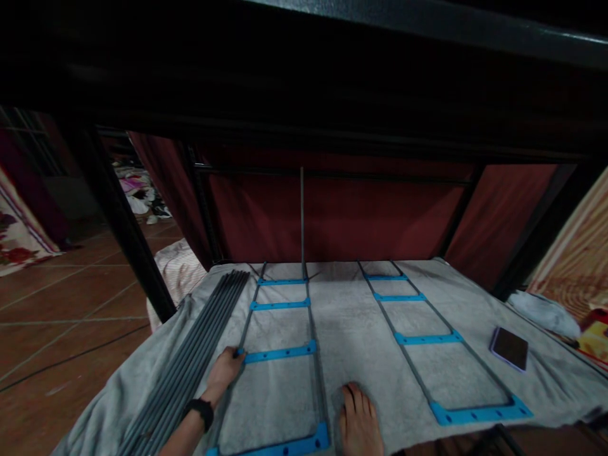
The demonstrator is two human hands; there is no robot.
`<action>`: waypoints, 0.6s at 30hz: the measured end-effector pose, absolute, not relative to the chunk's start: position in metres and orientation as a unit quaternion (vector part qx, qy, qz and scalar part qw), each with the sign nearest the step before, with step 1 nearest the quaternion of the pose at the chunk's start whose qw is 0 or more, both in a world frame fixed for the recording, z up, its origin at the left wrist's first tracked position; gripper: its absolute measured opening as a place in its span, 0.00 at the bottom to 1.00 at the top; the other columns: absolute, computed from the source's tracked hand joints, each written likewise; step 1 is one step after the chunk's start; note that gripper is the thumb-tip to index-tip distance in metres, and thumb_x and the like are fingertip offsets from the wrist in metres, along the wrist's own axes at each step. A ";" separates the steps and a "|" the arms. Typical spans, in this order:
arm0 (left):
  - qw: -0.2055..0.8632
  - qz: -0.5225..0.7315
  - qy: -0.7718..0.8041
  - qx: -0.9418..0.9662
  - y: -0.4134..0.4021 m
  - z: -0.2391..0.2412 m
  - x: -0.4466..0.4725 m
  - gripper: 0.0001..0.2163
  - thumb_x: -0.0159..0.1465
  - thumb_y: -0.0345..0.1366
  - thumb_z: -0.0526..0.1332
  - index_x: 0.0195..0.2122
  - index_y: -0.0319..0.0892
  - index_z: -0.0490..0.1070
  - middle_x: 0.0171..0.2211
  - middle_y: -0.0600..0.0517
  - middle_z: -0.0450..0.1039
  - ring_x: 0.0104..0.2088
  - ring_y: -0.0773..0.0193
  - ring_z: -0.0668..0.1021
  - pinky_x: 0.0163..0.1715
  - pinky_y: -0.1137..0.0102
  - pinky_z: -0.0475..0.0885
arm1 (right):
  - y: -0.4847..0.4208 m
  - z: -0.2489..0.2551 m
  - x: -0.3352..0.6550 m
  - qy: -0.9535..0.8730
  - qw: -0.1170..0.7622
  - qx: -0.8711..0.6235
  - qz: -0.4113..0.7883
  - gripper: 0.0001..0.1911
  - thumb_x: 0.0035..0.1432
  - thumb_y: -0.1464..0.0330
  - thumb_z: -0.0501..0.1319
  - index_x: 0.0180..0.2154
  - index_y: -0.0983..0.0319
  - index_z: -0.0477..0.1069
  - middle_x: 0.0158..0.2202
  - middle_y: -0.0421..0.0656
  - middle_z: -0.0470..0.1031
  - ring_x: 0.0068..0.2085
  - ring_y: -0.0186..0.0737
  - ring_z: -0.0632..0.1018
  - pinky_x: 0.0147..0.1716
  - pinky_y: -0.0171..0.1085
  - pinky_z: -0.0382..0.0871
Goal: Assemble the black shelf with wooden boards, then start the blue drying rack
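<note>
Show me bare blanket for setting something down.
The blanket lies bare between left frame and right frame, beyond the right hand, and beyond the phone. Leftward is crowded: grey rods lie beside the left frame, with the left hand there.

On the left, the grey rods [190,361] are looking like smooth, matt metal; the blue crossbars [276,354] are showing plastic. The grey blanket [351,316] is appearing as fuzzy cloth. The near black beam [304,69] is shining like painted metal.

Rods [206,342] left on blanket [349,329], first frame [280,353] beside them, second frame [430,339] farther right, phone [510,349] rightmost
</note>
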State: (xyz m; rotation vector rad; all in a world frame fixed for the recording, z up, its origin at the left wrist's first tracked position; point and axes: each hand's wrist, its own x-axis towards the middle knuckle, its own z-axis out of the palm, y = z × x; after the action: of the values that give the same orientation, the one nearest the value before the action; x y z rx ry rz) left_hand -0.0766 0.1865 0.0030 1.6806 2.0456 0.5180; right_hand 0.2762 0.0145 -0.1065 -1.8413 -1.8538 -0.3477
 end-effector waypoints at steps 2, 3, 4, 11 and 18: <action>0.233 0.162 0.743 0.607 0.188 0.005 -0.078 0.06 0.57 0.37 0.57 0.27 0.42 0.70 0.33 0.42 0.79 0.41 0.51 0.81 0.38 0.68 0.70 | 0.010 -0.095 0.273 -0.680 0.243 -0.683 -0.109 0.21 0.58 0.72 0.53 0.53 0.59 0.70 0.54 0.46 0.73 0.52 0.47 0.73 0.52 0.43 0.63; 0.237 0.151 0.744 0.606 0.189 0.005 -0.078 0.06 0.57 0.36 0.57 0.25 0.43 0.69 0.32 0.42 0.79 0.41 0.51 0.81 0.38 0.68 0.69 | 0.008 -0.090 0.271 -0.679 0.239 -0.687 -0.101 0.21 0.58 0.72 0.52 0.53 0.59 0.69 0.54 0.46 0.73 0.53 0.47 0.73 0.53 0.44 0.63; 0.240 0.144 0.746 0.604 0.190 0.005 -0.078 0.06 0.56 0.36 0.57 0.23 0.43 0.68 0.32 0.40 0.79 0.42 0.50 0.81 0.38 0.67 0.69 | 0.007 -0.085 0.270 -0.677 0.236 -0.691 -0.095 0.21 0.59 0.73 0.52 0.53 0.59 0.69 0.54 0.46 0.73 0.53 0.47 0.73 0.53 0.44 0.62; 0.274 0.158 0.754 0.575 0.195 0.010 -0.075 0.11 0.53 0.43 0.62 0.21 0.43 0.66 0.28 0.38 0.77 0.41 0.45 0.80 0.37 0.64 0.69 | 0.001 -0.071 0.265 -0.674 0.236 -0.695 -0.086 0.21 0.60 0.73 0.51 0.54 0.60 0.68 0.54 0.48 0.71 0.54 0.47 0.71 0.55 0.45 0.61; 0.383 0.211 0.738 0.514 0.188 0.032 -0.059 0.16 0.44 0.45 0.70 0.19 0.42 0.65 0.13 0.51 0.64 0.19 0.55 0.74 0.18 0.67 0.63 | 0.001 -0.069 0.266 -0.673 0.239 -0.695 -0.083 0.20 0.61 0.73 0.50 0.53 0.60 0.69 0.54 0.48 0.72 0.54 0.47 0.71 0.54 0.45 0.61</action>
State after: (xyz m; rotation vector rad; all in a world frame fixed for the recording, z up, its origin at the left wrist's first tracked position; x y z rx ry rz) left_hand -0.0593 0.1878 0.0321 1.3105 1.8810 0.5377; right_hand 0.2655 0.0009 -0.0692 -1.9027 -1.8428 -0.2275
